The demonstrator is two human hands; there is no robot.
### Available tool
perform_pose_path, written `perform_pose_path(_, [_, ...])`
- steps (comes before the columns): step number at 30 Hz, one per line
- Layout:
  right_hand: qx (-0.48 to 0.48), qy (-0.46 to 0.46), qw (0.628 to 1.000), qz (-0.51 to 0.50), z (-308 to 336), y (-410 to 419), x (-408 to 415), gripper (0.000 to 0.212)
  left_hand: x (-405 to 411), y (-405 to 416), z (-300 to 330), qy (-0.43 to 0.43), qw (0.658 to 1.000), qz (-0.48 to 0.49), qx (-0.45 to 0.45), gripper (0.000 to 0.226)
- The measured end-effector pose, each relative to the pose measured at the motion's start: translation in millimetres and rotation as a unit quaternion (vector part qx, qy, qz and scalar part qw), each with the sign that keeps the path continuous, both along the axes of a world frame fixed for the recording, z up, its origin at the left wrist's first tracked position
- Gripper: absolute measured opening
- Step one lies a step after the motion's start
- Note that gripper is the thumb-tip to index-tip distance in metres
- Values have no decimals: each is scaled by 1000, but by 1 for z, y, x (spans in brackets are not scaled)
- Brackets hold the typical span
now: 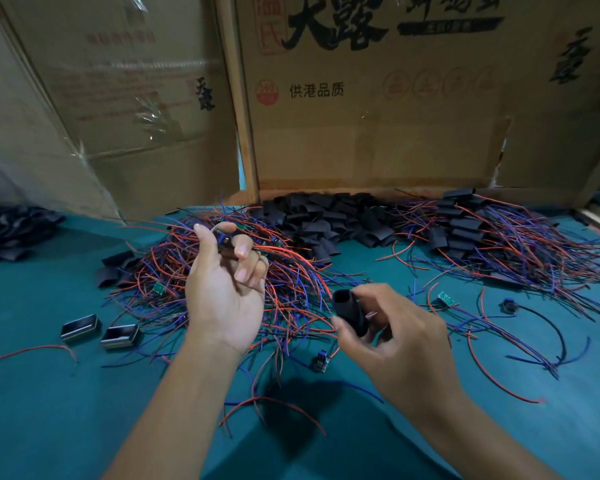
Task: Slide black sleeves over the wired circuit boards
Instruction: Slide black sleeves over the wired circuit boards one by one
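Right hand [392, 327] pinched a black sleeve [350, 315], mouth squeezed open and aimed left, likely for loading. Left hand [224, 285], raised palm-up, fingers curled around a small wired board [224, 239], held ready. Spare sleeves [326, 220] piled behind wire tangle [284, 271].

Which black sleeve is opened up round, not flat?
The black sleeve pinched in the right hand, just right of the left hand. Its mouth gapes open toward the camera; those in the sleeve heap by the cardboard box lie flat.
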State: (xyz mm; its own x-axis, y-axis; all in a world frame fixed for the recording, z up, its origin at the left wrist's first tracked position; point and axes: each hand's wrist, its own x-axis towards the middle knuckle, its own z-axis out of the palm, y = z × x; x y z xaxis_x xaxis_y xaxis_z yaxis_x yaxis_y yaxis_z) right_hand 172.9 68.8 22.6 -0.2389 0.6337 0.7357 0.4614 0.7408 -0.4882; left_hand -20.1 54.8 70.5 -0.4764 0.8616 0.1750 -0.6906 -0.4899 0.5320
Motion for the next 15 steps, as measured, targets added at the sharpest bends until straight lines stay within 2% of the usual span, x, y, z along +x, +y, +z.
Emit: perform_pose_path(15, [-73,60,995,10,3,-3,-1,26,9,-1,-2,30,999,15,-7,36])
